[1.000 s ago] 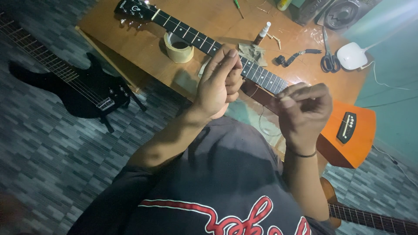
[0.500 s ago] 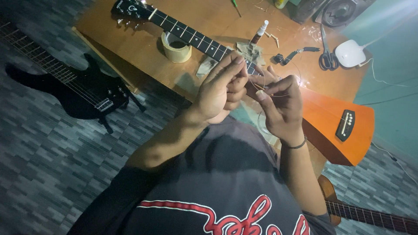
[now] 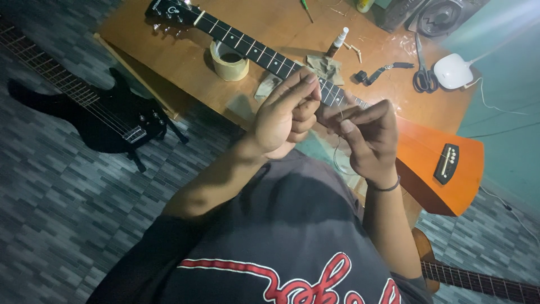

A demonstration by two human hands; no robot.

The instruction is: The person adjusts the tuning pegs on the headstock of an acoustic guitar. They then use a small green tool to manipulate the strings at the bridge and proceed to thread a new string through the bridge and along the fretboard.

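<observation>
My left hand [image 3: 285,115] and my right hand [image 3: 368,135] are raised close together above an orange acoustic guitar [image 3: 433,157] that lies on a low wooden table [image 3: 169,50]. Both hands pinch a thin guitar string [image 3: 337,149] between thumb and fingertips; a loop of it hangs below them. The guitar's black neck [image 3: 247,48] runs up to the headstock [image 3: 169,10] at the table's far left.
On the table sit a roll of tape [image 3: 229,61], a small spray bottle [image 3: 338,42], a cloth [image 3: 325,66], scissors [image 3: 423,73], a black strap piece [image 3: 377,74] and a white device [image 3: 454,71]. A black electric guitar [image 3: 95,115] lies on the tiled floor; another guitar [image 3: 478,281] at lower right.
My right hand first swung left and up to meet my left hand, then dropped slightly while still pinching the string. My left hand stayed almost still.
</observation>
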